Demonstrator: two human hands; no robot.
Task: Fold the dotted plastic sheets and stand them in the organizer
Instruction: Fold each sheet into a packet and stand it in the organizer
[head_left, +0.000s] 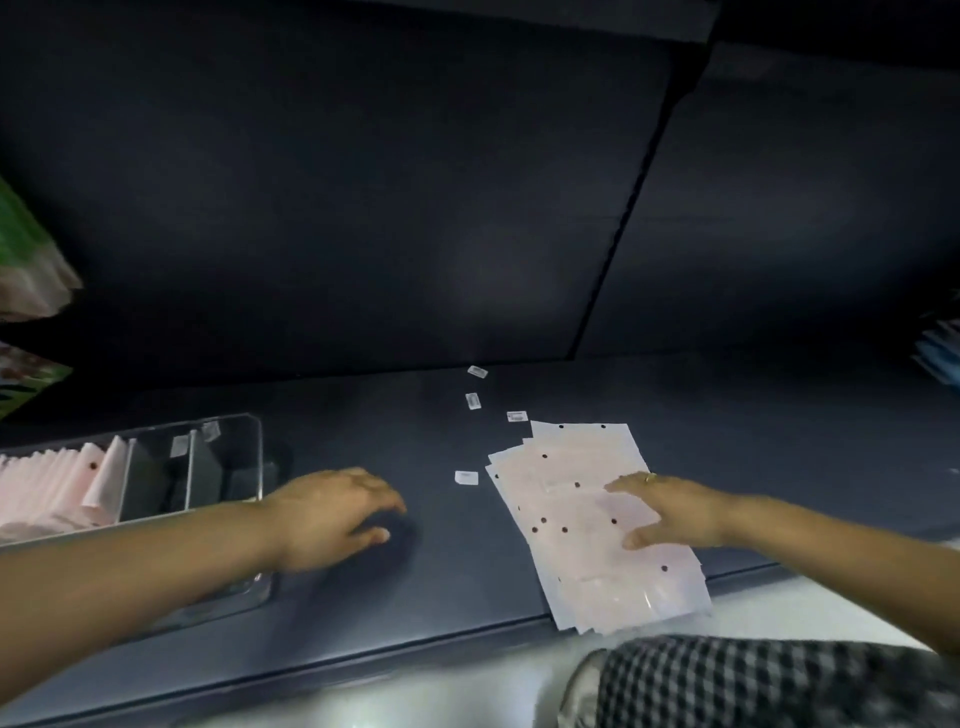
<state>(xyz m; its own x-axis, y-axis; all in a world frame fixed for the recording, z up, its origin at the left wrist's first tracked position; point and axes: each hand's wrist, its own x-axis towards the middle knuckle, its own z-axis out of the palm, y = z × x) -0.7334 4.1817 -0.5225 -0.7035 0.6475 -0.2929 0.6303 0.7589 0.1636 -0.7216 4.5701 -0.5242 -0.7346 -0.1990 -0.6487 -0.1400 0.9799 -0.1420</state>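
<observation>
On the dark counter (363, 613), right of centre, the sheets (597, 525) lie fanned flat, long axis running from the near edge away and slightly left. The right hand (670, 512) rests on them, fingers spread, gripping nothing. They look thin, glossy, pale pink, with dark dots. The left hand (332, 514) hovers empty, loosely curled, between the stack and the clear, divided organizer (228, 452) at left, partly filled with folded sheets.
</observation>
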